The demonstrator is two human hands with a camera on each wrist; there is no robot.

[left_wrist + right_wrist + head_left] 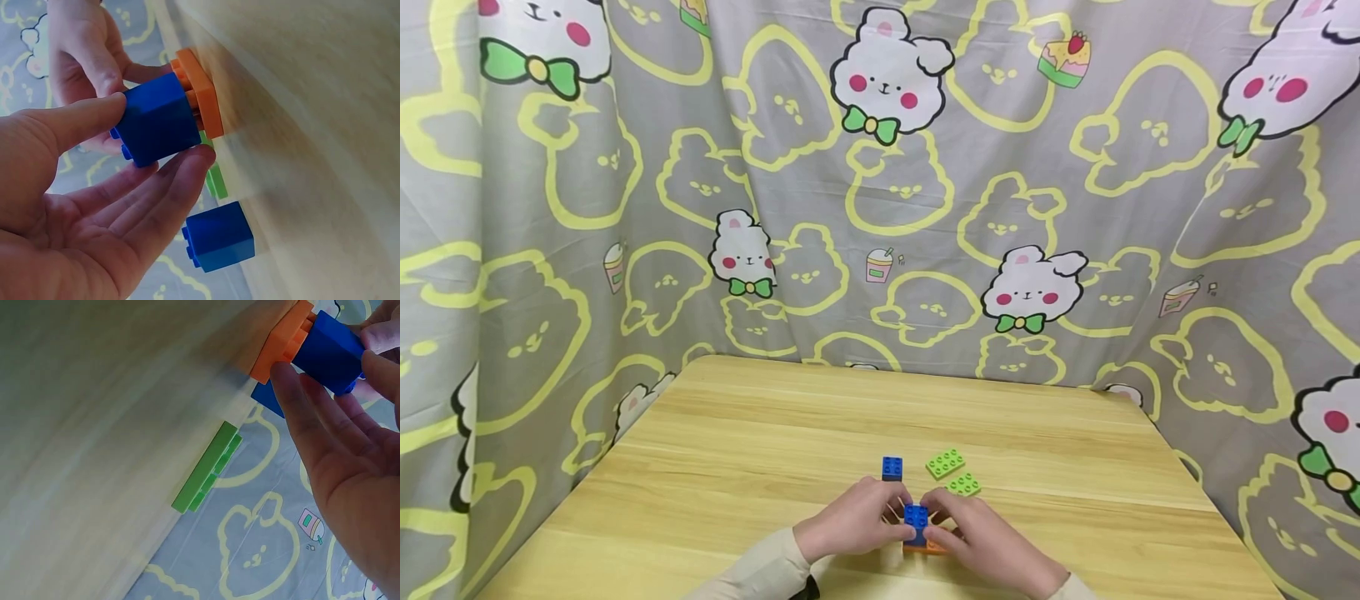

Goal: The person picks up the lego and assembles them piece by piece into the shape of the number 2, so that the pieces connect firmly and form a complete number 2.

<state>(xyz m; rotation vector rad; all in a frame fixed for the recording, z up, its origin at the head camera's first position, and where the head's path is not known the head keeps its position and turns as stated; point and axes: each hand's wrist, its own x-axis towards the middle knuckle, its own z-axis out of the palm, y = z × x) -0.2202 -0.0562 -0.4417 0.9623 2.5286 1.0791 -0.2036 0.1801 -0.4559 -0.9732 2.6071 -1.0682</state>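
1. Blue brick (pixel 915 520): near the front edge of the tabletop (pixel 760 450), between both hands, over an orange plate (pixel 934 547). In the left wrist view the brick (pixel 157 119) sits at or just above the plate's (pixel 201 94) studs; whether it is fully seated cannot be told.
2. Left hand (pixel 850 521): its grip pinches the brick, with the thumb (pixel 81 119) on one side wall and the fingertips (pixel 187 164) on the opposite wall.
3. Right hand (pixel 981 542): its fingers (pixel 294 400) lie against the brick (pixel 328 353) and the edge of the plate (pixel 281 344), and a fingertip presses the brick's far face, so the grip pinches the brick too.
4. Handling, as a judgement: the brick is probably light, hard moulded plastic, stiff and not fragile. Its smooth walls may slip under a loose pinch. The two opposite flat walls give the best hold, leaving the studded top and hollow base free.
5. The thin plate is likely to slide or tip unless steadied at its edge.
6. Surroundings: a second blue brick (pixel 892 468) stands at 11 o'clock from the hands. Two green plates (pixel 945 463) (pixel 964 484) lie flat at 1 o'clock, just beside each other. A printed cloth (pixel 880 208) hangs behind.
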